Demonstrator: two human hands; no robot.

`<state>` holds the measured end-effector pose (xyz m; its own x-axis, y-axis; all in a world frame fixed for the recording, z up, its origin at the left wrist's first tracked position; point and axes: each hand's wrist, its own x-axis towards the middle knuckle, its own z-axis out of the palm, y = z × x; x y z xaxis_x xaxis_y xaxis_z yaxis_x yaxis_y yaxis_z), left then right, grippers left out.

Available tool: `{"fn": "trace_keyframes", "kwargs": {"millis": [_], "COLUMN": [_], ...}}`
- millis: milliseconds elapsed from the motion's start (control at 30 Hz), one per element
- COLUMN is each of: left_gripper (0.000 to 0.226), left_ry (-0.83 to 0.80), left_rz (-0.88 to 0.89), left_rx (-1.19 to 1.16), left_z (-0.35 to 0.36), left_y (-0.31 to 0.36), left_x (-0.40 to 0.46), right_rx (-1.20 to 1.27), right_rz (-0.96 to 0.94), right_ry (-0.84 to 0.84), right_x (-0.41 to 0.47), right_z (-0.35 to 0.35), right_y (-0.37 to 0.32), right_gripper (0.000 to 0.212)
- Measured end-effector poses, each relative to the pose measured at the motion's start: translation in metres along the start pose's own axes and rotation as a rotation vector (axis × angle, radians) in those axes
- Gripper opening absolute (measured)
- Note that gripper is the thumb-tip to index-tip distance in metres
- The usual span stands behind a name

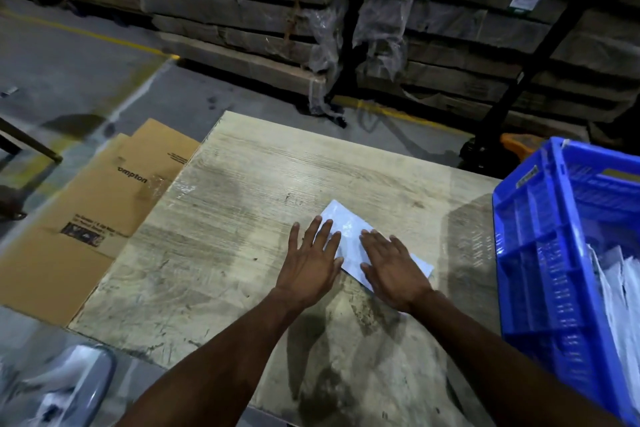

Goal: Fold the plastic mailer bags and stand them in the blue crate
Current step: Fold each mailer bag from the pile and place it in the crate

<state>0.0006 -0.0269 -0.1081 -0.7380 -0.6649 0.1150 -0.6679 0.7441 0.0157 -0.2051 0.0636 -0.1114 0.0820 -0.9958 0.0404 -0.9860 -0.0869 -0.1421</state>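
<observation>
While both hands press flat, fingers straight, white mailer bag (pixel 349 239) lies on worktop (pixel 242 218) right of centre. Left hand (pixel 311 263) covers its left edge, right hand (pixel 393 267) its near part. Blue crate (pixel 540 253) far right, seemingly holding white bags (pixel 620 284). Flattened cardboard (pixel 86 218) left.

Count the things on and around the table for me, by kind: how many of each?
White plastic mailer bag lying flat on the table: 1
Blue plastic crate with slotted walls: 1
Flattened brown cardboard box: 1
Pale wooden table: 1
Hands pressing the bag: 2, left and right
More white bags stand inside the crate, too crowded to count.
Total: 6
</observation>
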Motion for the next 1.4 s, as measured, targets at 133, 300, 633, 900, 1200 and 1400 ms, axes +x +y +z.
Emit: {"fn": "trace_keyframes", "kwargs": {"millis": [133,300,633,900,1200,1400], "left_gripper": [0.051,0.052,0.064,0.069,0.072,0.073], "left_ry": [0.054,0.152,-0.051,-0.098,-0.124,-0.132], "left_rz": [0.07,0.085,0.054,0.005,-0.018,-0.028], "left_rx": [-0.125,-0.266,-0.155,-0.215,-0.171,-0.175], "left_z": [0.006,0.033,0.037,0.033,0.031,0.03], "left_y": [0.009,0.021,0.013,-0.006,-0.011,-0.01], "left_x": [0.015,-0.003,-0.015,-0.024,-0.028,-0.028], "right_rx": [0.145,0.206,-0.008,0.022,0.06,-0.034], "right_rz": [-0.1,-0.017,0.13,0.256,0.271,0.183], "right_ry": [-0.011,0.047,-0.06,-0.136,-0.148,-0.108], "right_x": [-0.007,-0.021,-0.028,-0.042,-0.046,-0.035], "right_z": [0.014,0.017,0.018,0.012,0.011,0.001], "right_y": [-0.018,-0.031,-0.037,-0.024,-0.02,-0.035], "right_gripper": [0.053,0.052,0.06,0.073,0.076,0.069]}}
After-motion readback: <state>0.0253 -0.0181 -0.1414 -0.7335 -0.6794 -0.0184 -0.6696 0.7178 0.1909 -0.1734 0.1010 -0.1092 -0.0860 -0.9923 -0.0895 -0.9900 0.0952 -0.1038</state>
